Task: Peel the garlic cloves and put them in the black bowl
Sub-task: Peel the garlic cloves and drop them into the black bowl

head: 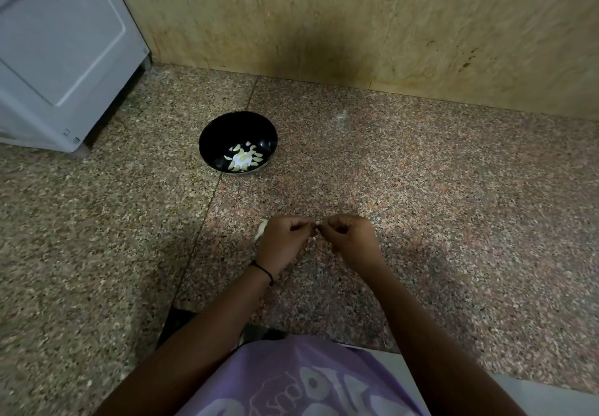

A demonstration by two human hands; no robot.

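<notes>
A black bowl (210, 138) stands on the speckled granite counter, holding several peeled pale garlic cloves (243, 157). Nearer to me, my left hand (281, 239) and my right hand (348, 235) meet fingertip to fingertip and pinch a small garlic clove (316, 226) between them; only a white sliver of it shows. A white piece of garlic or skin (262, 229) lies on the counter just behind my left hand, partly hidden by it.
A grey-white appliance (58, 52) stands at the back left. A beige stone wall (356, 26) runs along the back of the counter (453, 188). The counter's front edge is near my purple shirt (308, 383).
</notes>
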